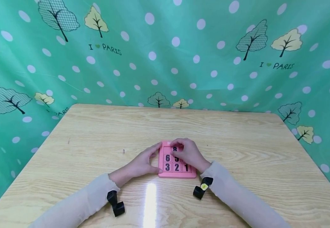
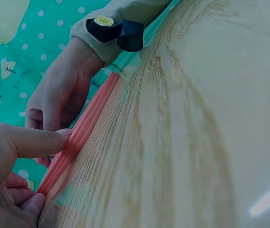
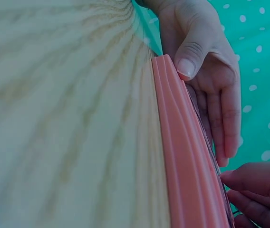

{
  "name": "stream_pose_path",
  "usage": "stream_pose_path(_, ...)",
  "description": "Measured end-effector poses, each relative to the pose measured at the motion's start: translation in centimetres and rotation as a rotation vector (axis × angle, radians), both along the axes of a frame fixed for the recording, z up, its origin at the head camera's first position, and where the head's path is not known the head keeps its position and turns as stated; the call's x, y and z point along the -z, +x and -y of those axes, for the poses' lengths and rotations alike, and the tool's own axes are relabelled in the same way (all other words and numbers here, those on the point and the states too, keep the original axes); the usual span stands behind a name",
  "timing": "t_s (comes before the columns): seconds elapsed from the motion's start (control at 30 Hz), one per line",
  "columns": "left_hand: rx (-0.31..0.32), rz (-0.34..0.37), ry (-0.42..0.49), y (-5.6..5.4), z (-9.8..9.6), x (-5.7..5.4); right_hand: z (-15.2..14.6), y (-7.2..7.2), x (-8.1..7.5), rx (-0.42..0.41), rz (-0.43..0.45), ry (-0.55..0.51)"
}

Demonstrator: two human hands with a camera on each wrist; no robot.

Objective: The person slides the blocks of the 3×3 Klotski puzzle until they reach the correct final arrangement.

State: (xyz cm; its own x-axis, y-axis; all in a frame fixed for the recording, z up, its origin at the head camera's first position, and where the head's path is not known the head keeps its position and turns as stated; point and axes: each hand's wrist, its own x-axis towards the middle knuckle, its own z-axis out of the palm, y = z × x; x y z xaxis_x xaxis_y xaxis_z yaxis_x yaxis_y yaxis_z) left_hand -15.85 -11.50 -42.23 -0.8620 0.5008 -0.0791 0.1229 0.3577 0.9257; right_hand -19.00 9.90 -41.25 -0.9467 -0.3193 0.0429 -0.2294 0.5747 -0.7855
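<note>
A pink sliding number puzzle (image 1: 177,174) lies flat on the table, its black digits facing up. Digits 6, 5, 3, 2 and 1 show, with 8 in the upper row; the upper left cell bears no digit. My left hand (image 1: 142,162) holds the puzzle's left side, thumb at the lower left corner and fingers reaching toward the upper left. Over the upper tiles is my right hand (image 1: 189,153), its thumb and index fingertips apart near the number 8 tile (image 1: 175,149). It covers the tiles at the right of the upper two rows.
Under the puzzle is a light wood-grain table (image 1: 102,136). A green dotted cloth (image 1: 165,47) with printed trees hangs behind and beside it. Black wrist cameras (image 1: 116,204) sit on both sleeves. A bright light reflection crosses the tabletop in front of the puzzle.
</note>
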Motion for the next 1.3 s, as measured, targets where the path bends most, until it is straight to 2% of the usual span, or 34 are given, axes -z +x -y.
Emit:
stream_pose_path(0.8, 0.001, 0.011, 0.000, -0.1, -0.2, 0.0, -0.9, 0.2, 0.1, 0.007, 0.013, -0.026)
stream_pose_path(1.07, 0.001, 0.012, 0.017, 0.0, -0.1, 0.0, -1.4, 0.1, 0.3, -0.026, 0.004, -0.091)
stream_pose_path(1.3, -0.008, 0.009, 0.008, 0.0, 0.0, 0.1, -1.7, 0.9, 0.2, -0.039, 0.004, -0.097)
